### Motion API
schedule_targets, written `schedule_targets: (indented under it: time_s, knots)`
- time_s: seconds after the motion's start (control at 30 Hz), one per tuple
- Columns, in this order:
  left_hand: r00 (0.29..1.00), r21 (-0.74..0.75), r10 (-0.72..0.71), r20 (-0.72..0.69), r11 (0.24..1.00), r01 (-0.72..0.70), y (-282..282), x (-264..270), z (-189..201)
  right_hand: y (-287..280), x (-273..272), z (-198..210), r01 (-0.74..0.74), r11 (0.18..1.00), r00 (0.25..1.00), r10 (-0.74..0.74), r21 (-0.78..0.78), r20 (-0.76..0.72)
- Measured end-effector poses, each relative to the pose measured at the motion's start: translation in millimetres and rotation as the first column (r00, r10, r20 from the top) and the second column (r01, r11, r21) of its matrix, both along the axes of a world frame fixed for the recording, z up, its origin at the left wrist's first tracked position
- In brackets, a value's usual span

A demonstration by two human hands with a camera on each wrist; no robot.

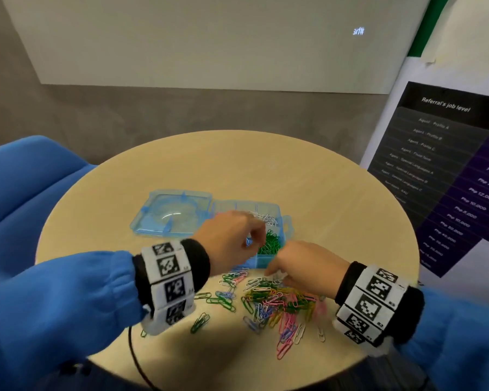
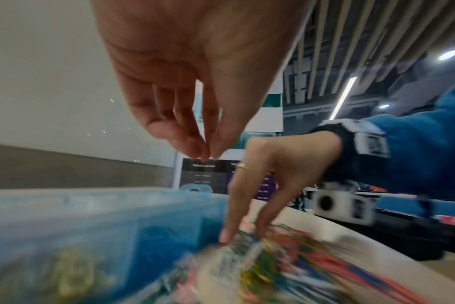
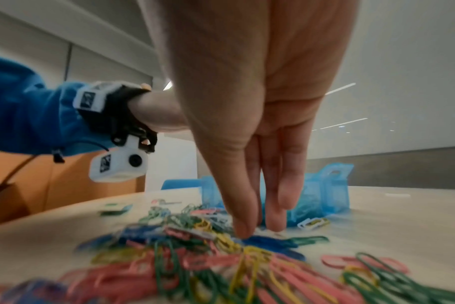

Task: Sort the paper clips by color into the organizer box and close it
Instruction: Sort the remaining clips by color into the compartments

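Fingertips (image 2: 195,144) on your left hand (image 1: 232,238) are pressed together in a pinch above the organizer box (image 1: 285,221); whether anything sits between them is too small to tell. Your right hand (image 1: 305,263) has its fingers (image 3: 247,205) straight and pointing down, tips touching the loose pile of paper clips (image 1: 280,303), which lies at 6 o'clock from the box on the round table (image 1: 294,170).

The box is translucent blue plastic, split into compartments, with its lid (image 1: 172,213) flipped flat open at 9 o'clock. One compartment holds green clips (image 1: 270,244), the one at 12 o'clock from it holds white clips (image 1: 268,218), and the left wrist view shows yellow ones (image 2: 73,273) in another, blurry though.

The pile itself is thin coated wire loops in pink, green, yellow, blue and white, all tangled. The tabletop is pale, smooth wood-look. Both wrists carry bands with black-and-white marker squares (image 1: 167,272).
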State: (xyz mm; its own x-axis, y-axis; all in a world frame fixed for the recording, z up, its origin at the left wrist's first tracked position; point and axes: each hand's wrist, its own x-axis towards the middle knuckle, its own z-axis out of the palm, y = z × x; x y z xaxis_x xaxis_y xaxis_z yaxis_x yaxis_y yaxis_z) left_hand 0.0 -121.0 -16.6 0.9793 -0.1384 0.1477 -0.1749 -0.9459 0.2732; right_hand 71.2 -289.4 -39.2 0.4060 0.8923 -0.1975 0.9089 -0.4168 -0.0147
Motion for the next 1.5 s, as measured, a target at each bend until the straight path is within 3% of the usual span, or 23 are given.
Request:
schedule_targets:
  time_s: [0.1, 0.2, 0.37, 0.53, 0.63, 0.73, 0.83, 1.0, 1.07, 1.17, 1.3, 1.4, 1.5]
  knots:
    - [0.976, 0.065, -0.028, -0.216, 0.997, 0.043, -7.4, -12.6, -16.2, 2.9, -2.9, -2.4, -0.065, 0.992, 0.986, 0.081, -0.111, 0.145]
    - [0.966, 0.13, -0.016, -0.26, 0.99, 0.052, -9.7, -10.6, -27.6, 2.5, -2.4, -4.8, -0.08, 0.989, 0.982, 0.1, -0.125, 0.157]
    - [0.962, 0.249, 0.012, -0.272, 0.967, 0.058, -15.0, -9.8, -36.3, -8.8, 4.2, -12.5, -0.055, 0.998, 0.998, 0.055, 0.005, 0.013]
    - [0.97, 0.245, 0.008, -0.243, 0.968, 0.054, -12.4, -15.3, -40.7, -16.9, 12.4, -16.2, 0.031, 0.992, 0.983, -0.008, 0.123, -0.182]
    - [0.97, 0.166, -0.019, -0.243, 0.984, 0.061, -4.3, -18.0, -44.2, -18.8, 18.2, -6.7, 0.14, 0.966, 0.927, -0.05, 0.218, -0.372]
    - [0.966, -0.016, -0.039, -0.255, 0.999, 0.036, 6.2, -20.1, -42.6, -16.7, 28.6, 6.7, 0.261, 0.917, 0.846, -0.067, 0.301, -0.529]
    - [0.968, -0.215, -0.01, -0.251, 0.976, -0.045, 15.6, -15.9, -26.8, -4.6, 46.7, 17.2, 0.34, 0.856, 0.843, -0.093, 0.39, -0.53]
    - [0.987, -0.278, 0.132, -0.086, 0.949, -0.151, 27.9, 28.0, 14.1, 31.8, 71.4, 27.6, 0.427, 0.746, 0.873, -0.192, 0.511, -0.448]
    - [0.978, -0.307, 0.198, -0.063, 0.929, -0.208, 35.3, 45.7, 21.5, 38.5, 73.6, 27.7, 0.422, 0.773, 0.88, -0.226, 0.473, -0.417]
    - [0.976, -0.175, 0.214, -0.043, 0.96, -0.218, 40.0, 49.4, 17.3, 25.5, 64.0, 30.1, 0.384, 0.81, 0.908, -0.246, 0.442, -0.338]
    - [0.997, -0.049, 0.05, -0.062, 0.997, -0.053, 20.2, 9.4, 0.1, -12.0, 34.5, 25.5, 0.264, 0.899, 0.948, -0.175, 0.35, -0.265]
    - [0.972, 0.012, -0.104, -0.21, 0.994, 0.108, 3.9, -17.1, -20.6, -24.1, 17.2, 9.7, 0.23, 0.945, 0.941, -0.156, 0.231, -0.299]
    - [0.942, 0.083, -0.168, -0.291, 0.976, 0.2, -4.6, -31.8, -39.9, -20.1, 9.1, -6.0, 0.19, 0.965, 0.946, -0.132, 0.179, -0.297]
